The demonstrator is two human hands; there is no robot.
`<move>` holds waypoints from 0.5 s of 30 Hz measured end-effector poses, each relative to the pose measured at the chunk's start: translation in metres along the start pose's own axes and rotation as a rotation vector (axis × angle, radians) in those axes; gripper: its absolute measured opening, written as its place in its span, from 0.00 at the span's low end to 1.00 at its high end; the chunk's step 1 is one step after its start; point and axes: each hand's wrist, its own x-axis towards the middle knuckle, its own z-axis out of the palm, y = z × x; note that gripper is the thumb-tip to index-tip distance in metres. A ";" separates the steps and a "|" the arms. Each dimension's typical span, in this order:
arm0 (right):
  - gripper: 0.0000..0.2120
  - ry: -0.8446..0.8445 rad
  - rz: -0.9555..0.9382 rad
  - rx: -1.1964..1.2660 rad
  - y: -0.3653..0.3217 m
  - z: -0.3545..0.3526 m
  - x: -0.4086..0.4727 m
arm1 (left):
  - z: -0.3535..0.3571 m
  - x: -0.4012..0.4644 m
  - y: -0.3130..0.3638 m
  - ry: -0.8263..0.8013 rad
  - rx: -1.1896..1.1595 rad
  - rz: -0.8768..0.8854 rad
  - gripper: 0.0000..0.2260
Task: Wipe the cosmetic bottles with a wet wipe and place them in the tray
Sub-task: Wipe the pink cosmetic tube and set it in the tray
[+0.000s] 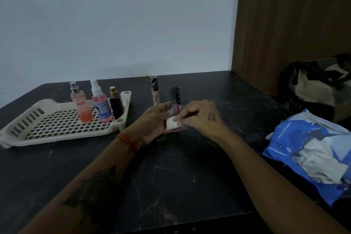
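At the middle of the dark counter [171,176] the person's two hands meet around one pink lip-gloss tube [176,107] with a black cap, held upright. The left hand [152,121] has its fingers curled round the lower part of the tube from the left. The right hand [201,118] pinches a small folded white wet wipe [171,124] against the tube's lower end, fingertips bunched tight on it.

On the left of the counter lies one cream plastic tray [28,138] with a slotted bottom. Three bottles stand upright in its far right corner, close together in a row: a peach-orange spray bottle [82,107] with a clear cap, a pink spray bottle [101,107] with a white nozzle, and a black bottle [116,106] with a gold cap.

One more tube, a beige concealer tube [155,92] with a patterned black cap, stands upright on the counter just beyond the hands, outside the tray and to its right.

At the near right edge lies one blue wet-wipe pack [296,150], with crumpled white wipes [321,161] at its opening. Farther right, beyond the counter, sits one black and beige bag [313,83].
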 end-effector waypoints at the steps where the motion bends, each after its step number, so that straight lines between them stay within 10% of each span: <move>1: 0.08 0.124 -0.060 -0.024 0.000 -0.001 0.001 | 0.000 0.000 0.000 -0.010 -0.003 0.001 0.13; 4: 0.07 0.460 -0.279 -0.222 -0.001 -0.002 0.002 | 0.003 0.000 -0.002 -0.024 0.039 0.013 0.12; 9: 0.10 0.221 -0.449 -0.511 0.003 0.006 0.001 | 0.008 -0.002 -0.003 -0.068 0.148 0.034 0.13; 15: 0.10 0.664 -0.254 -0.167 0.003 -0.005 0.010 | 0.007 -0.002 -0.002 -0.080 0.086 0.024 0.16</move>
